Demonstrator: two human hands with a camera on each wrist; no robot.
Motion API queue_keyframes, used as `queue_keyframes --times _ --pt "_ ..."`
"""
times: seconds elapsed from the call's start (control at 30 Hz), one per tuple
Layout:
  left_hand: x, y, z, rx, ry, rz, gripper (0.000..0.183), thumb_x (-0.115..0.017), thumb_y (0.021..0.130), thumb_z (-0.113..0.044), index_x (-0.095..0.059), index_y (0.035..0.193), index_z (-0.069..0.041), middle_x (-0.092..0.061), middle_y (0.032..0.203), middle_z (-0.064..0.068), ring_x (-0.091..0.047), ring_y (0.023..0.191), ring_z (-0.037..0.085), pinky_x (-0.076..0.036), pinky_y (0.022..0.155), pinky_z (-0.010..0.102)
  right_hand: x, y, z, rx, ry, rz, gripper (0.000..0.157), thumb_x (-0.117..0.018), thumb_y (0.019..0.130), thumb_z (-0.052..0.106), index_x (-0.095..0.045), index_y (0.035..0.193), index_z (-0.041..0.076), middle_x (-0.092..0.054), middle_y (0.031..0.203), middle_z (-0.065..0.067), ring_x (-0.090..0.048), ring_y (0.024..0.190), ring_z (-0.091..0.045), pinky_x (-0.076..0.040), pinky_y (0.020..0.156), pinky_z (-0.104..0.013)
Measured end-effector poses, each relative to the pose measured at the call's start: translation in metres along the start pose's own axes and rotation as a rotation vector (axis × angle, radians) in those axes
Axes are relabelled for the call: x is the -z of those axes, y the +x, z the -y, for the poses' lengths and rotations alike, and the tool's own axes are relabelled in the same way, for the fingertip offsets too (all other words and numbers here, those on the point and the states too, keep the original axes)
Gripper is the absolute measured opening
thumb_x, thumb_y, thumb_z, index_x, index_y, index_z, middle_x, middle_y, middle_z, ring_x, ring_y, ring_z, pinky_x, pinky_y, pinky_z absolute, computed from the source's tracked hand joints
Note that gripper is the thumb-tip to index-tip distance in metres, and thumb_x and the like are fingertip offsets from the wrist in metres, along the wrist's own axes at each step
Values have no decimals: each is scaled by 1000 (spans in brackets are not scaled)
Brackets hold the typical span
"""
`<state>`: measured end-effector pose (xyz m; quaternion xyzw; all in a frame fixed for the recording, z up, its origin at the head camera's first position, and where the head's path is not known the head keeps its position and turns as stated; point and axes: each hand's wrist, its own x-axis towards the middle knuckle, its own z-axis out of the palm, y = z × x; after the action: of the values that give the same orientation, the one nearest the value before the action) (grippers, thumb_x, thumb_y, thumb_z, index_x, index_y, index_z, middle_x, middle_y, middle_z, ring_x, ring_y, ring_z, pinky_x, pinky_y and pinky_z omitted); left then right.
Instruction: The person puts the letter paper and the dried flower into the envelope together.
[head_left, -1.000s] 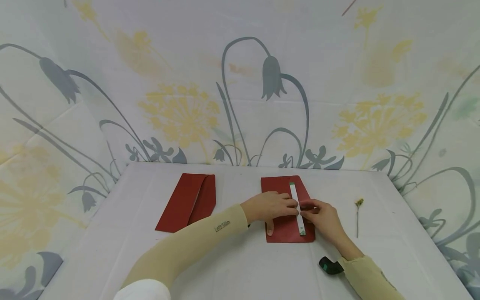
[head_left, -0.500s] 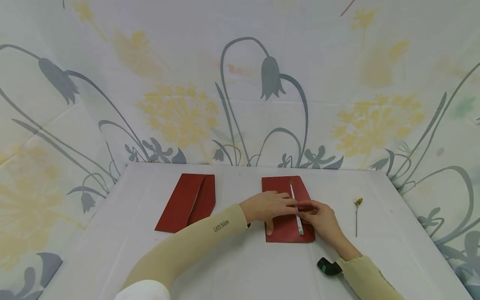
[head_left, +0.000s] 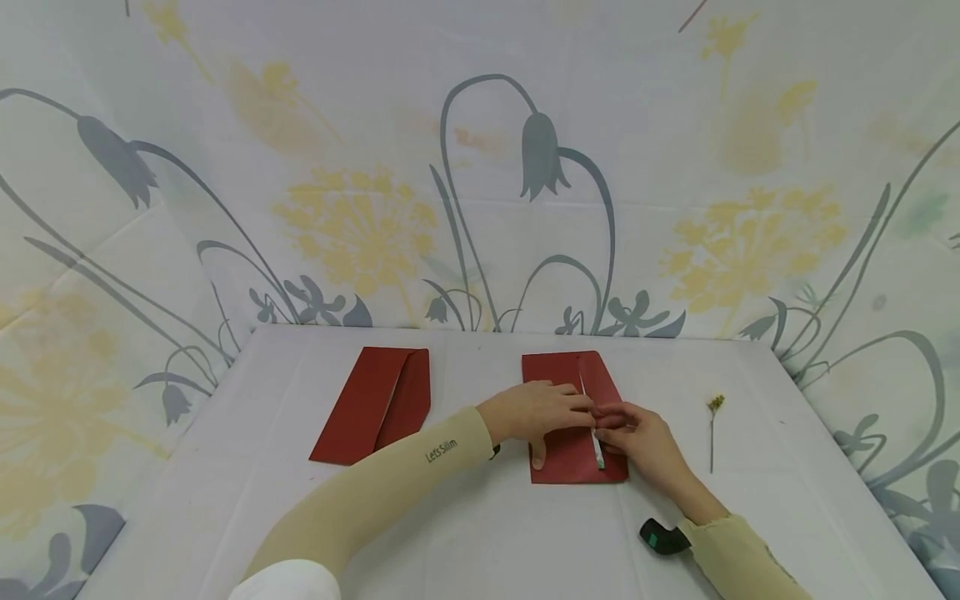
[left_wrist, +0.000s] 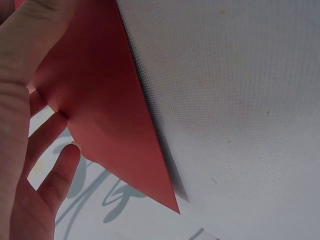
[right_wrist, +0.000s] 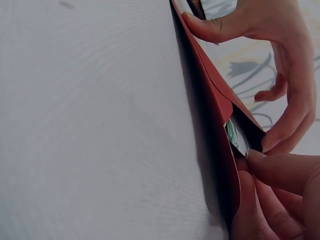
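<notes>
A red envelope [head_left: 566, 465] lies on the table. A white card [head_left: 597, 452] with green markings, seen in the right wrist view as a card edge [right_wrist: 241, 141], shows as a thin strip in its opening. My left hand [head_left: 536, 411] holds the envelope, thumb near its lower edge and fingertips along the opening. In the left wrist view the envelope [left_wrist: 110, 105] passes between thumb and fingers. My right hand [head_left: 640, 433] pinches at the card's exposed edge, beside the flap. Most of the card is hidden inside the envelope.
A second red envelope [head_left: 360, 400] lies to the left, near the left forearm. To the right is a small dried yellow flower [head_left: 713, 425] on a thin stem. A black device [head_left: 663, 537] sits by the right wrist. Flower-patterned cloth [head_left: 480, 208] hangs behind the white table.
The card's visible white strip has narrowed as the card slid left into the envelope. Its green upper end is no longer visible in the head view. Both hands have barely moved.
</notes>
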<state>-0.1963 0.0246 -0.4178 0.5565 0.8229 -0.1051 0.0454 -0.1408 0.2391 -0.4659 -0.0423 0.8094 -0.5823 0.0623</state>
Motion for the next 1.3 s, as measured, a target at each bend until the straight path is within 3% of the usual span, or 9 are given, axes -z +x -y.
queue_keyframes --times 0.43,0.73,1.3 --pt "-1 2 2 -4 -2 9 97 -88 65 -56 -44 148 -29 -37 151 -9 -35 133 11 -39 102 29 1 -1 -2 -55 43 44 52 -76 87 6 -51 131 -6 -69 101 -17 -70 86 -18 -58 75 -33" --pt "-1 3 2 -9 -1 -4 98 -89 63 -56 -46 147 -28 -40 149 -9 -37 130 11 -40 100 28 -3 0 -1 -55 -53 20 45 -72 88 3 -53 129 -4 -70 94 -11 -68 86 -19 -56 72 -26" --pt "-1 4 -1 7 28 15 100 -87 65 -58 -43 149 -29 -40 148 -11 -36 129 9 -40 99 28 6 -6 -1 5 52 88 51 -75 89 11 -54 133 -1 -66 110 -21 -70 92 -21 -58 77 -34"
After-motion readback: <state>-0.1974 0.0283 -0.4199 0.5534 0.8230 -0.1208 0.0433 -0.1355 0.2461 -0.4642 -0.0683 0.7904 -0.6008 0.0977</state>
